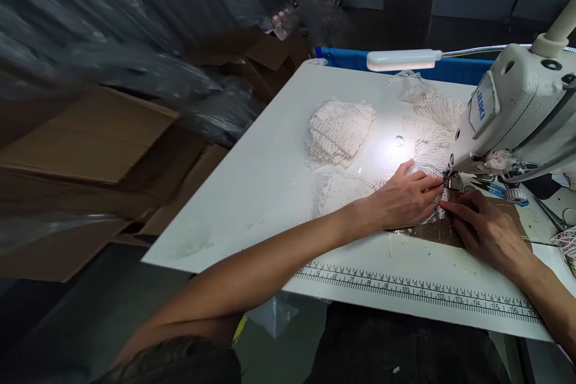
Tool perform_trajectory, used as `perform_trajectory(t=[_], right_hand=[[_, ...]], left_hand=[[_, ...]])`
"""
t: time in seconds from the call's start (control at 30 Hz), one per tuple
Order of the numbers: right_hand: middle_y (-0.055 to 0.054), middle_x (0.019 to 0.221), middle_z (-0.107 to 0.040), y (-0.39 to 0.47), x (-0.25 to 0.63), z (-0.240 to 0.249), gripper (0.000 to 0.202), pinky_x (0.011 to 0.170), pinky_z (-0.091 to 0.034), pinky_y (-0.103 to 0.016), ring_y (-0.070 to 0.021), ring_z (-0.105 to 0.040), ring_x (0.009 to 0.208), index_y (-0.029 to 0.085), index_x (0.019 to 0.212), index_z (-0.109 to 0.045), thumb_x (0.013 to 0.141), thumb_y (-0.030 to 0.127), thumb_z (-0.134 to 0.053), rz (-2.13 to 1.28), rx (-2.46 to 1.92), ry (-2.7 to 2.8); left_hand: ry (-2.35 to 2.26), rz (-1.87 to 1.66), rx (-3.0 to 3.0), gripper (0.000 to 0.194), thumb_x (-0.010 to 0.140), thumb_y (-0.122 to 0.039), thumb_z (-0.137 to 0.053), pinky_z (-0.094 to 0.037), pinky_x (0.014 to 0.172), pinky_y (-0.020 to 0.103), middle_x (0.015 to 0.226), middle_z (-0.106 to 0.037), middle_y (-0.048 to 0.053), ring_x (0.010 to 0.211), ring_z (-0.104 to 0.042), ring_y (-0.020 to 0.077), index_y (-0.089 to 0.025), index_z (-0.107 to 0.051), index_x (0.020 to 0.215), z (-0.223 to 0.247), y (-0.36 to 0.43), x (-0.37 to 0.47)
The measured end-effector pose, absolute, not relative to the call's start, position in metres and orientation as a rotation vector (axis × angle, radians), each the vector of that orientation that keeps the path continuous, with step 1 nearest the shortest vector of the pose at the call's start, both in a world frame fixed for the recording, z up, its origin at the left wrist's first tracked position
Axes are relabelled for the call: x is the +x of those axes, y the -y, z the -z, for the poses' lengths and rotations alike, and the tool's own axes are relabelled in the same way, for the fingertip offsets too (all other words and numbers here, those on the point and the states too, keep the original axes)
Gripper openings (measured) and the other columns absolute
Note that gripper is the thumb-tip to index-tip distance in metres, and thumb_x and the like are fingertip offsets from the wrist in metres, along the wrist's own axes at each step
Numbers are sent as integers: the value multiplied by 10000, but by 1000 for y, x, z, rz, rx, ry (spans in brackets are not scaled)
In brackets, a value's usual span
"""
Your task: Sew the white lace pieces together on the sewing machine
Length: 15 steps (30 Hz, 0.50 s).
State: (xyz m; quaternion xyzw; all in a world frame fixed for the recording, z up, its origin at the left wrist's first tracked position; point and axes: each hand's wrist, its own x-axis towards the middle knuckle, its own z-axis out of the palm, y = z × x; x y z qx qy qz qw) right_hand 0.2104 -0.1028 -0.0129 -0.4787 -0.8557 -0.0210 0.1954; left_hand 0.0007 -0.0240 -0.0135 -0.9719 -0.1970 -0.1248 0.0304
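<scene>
White lace fabric lies bunched beside the sewing machine and runs under its needle area. My left hand rests flat on the lace, left of the presser foot, with its fingers stretched out. My right hand is just right of and below the foot, its thumb and index finger pinched on the edge of the lace. A pile of lace pieces sits left of the machine, and another piece lies partly behind my left forearm.
A lamp hangs above the table. A ruler strip follows the front edge. Scissors and blue-handled snips lie at the right. Cardboard boxes stand left.
</scene>
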Motion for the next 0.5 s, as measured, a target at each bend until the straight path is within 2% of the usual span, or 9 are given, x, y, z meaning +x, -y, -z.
perform_trajectory(t=[0.17,0.33,0.5], right_hand=[[-98,942,-557,102,207,14,324,452,-461,-236,-139,-568,640,179,1110,-647,938,187,-373,116,-1350,2402],[-116,948,-534,100,205,16,359,411,-412,-242,-148,-533,603,171,1159,-624,937,209,-344,164,-1451,2432],[-130,1028,-514,96,202,15,361,369,-324,-231,-112,-450,526,208,1170,-615,892,210,-385,178,-1616,2458]], left_hand=[[628,404,-2988,372,1029,-275,-291,-381,1040,581,1315,-580,106,1074,-586,229,-146,-568,1241,15,22,2],[692,455,-2967,366,1033,-285,-298,-359,1060,586,1298,-597,98,1085,-587,229,-159,-577,1234,18,19,4],[768,540,-2924,348,1028,-302,-324,-356,1065,551,1257,-616,99,1059,-591,221,-155,-587,1202,21,16,8]])
